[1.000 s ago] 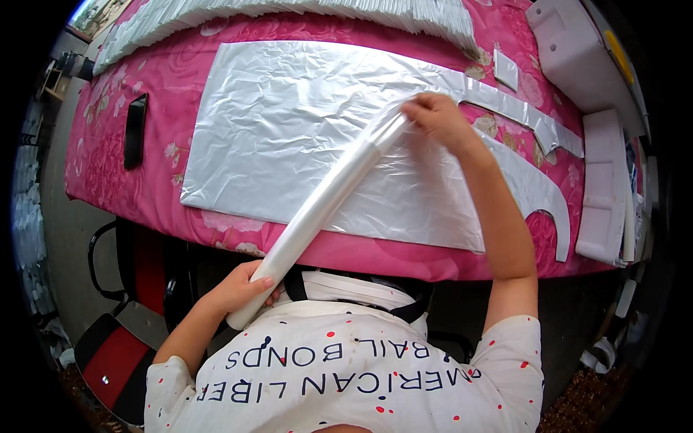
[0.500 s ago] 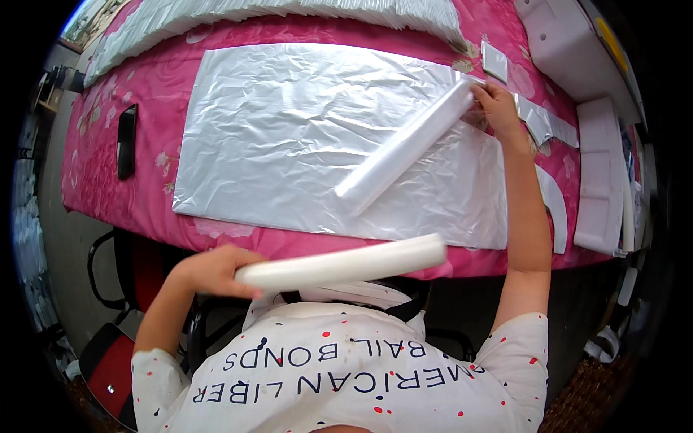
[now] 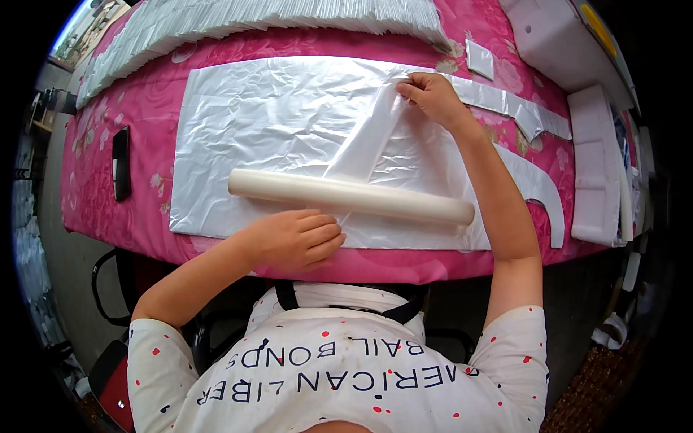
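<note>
A large wrinkled translucent plastic sheet [image 3: 253,108] lies spread on the table. Across its near part rests a long off-white roll [image 3: 354,196], tilted slightly down to the right. Just in front of the roll, touching nothing I can make out, is my left hand [image 3: 297,239], its fingers stretched and slightly bent with nothing seen in them. At the sheet's far right, my right hand [image 3: 427,95] pinches the upper end of a folded strip of clear plastic film [image 3: 367,137]. This strip slants down to the left, and its lower end meets the roll.
A pink flowered cloth [image 3: 155,144] covers the table. A black phone-like object [image 3: 121,163] lies at left. A long row of stacked white packets [image 3: 274,16] lines the back. At right are a small white packet [image 3: 479,59], plastic offcuts [image 3: 538,119] and white foam boxes [image 3: 593,166].
My left hand has laid the off-white roll on the sheet and let go of it. My right hand has moved left with the film, which now looks flatter and looser.
</note>
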`<state>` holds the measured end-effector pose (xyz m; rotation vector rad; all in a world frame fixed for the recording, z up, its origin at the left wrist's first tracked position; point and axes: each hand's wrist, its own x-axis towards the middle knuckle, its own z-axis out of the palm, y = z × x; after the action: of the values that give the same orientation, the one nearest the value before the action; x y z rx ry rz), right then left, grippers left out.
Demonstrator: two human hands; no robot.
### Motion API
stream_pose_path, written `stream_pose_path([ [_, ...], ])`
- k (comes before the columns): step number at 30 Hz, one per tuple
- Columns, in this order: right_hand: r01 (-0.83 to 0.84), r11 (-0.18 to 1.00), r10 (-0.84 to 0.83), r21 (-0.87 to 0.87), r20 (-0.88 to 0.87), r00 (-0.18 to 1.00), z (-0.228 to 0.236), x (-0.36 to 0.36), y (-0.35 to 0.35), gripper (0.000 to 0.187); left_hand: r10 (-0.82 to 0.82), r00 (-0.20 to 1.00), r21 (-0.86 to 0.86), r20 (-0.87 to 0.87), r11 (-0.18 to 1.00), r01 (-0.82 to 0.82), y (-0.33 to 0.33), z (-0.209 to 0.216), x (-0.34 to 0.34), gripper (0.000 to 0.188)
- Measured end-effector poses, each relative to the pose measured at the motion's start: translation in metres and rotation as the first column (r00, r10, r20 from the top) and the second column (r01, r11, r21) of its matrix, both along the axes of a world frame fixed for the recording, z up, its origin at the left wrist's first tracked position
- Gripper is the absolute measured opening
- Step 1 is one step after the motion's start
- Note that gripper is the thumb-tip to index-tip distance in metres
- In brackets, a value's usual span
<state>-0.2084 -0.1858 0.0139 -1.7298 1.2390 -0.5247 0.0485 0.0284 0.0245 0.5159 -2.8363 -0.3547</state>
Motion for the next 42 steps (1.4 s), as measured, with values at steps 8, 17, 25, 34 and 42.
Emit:
stream_pose_path([
  [8, 0.059, 0.989, -0.060, 0.133, 0.007, 0.998, 0.011, 0.000, -0.004, 0.031, 0.110, 0.980, 0.192, 0.165, 0.971, -0.141, 0.021, -0.020, -0.008, 0.081],
  [17, -0.165, 0.971, 0.161, -0.172, -0.038, 0.986, 0.042, 0.028, 0.126, 0.048, 0.263, 0.953, 0.159, 0.151, 0.945, -0.286, 0.046, -0.024, -0.027, 0.083],
  [25, -0.295, 0.783, 0.128, -0.548, -0.322, 0.938, 0.018, 0.035, 0.190, 0.047, 0.311, 0.935, 0.099, 0.167, 0.939, -0.330, 0.052, -0.022, -0.033, 0.081],
  [34, -0.048, 0.734, -0.323, -0.678, -0.409, 0.853, 0.007, -0.054, 0.120, 0.047, 0.299, 0.937, 0.104, 0.181, 0.941, -0.321, 0.052, -0.019, -0.035, 0.082],
  [42, -0.074, 0.696, -0.304, -0.714, -0.386, 0.871, 0.015, -0.063, 0.146, 0.049, 0.302, 0.931, 0.124, 0.206, 0.935, -0.331, 0.052, -0.021, -0.033, 0.083],
])
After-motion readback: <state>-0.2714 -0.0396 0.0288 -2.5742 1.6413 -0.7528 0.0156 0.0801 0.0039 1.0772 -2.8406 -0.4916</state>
